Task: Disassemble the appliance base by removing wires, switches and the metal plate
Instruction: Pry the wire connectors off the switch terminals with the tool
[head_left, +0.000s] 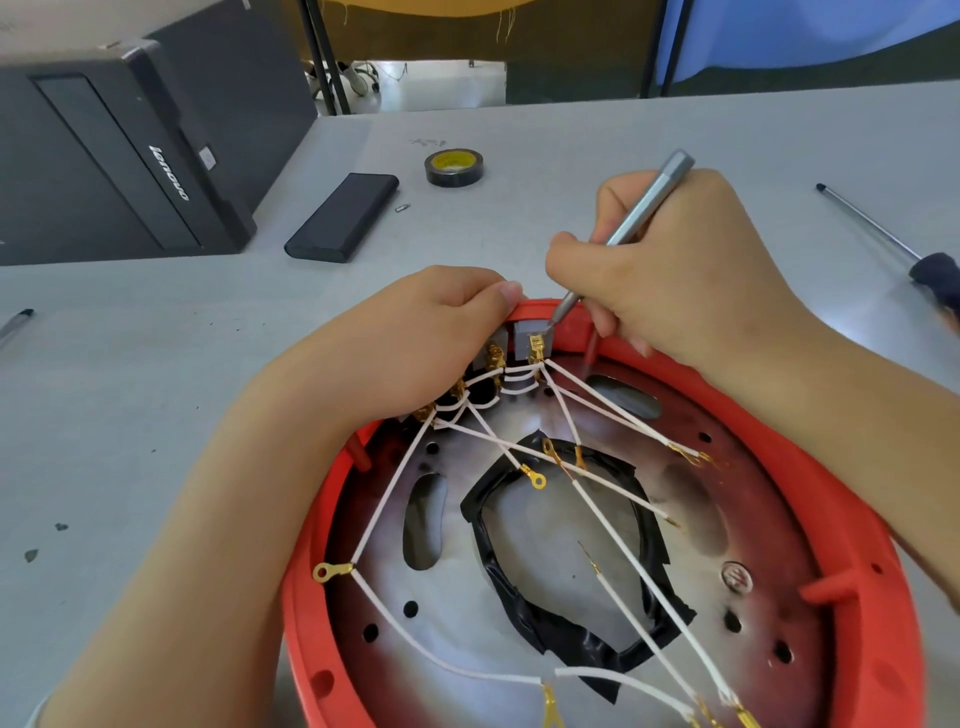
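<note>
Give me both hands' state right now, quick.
Left hand: gripping the red base rim by the switches.
Right hand: holding a screwdriver, tip at a switch.

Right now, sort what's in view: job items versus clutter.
In use: red plastic appliance base; white wires; grey switch block; round metal plate; slim grey screwdriver.

Lying about: black tape roll; black power bank; black computer tower; long black-handled screwdriver.

Two bare forearms, no watch, rings or gloves. Left hand (415, 332) and right hand (670, 275) bare, nails short. Pale sleeve edge (36, 714) at left elbow, barely visible.
</note>
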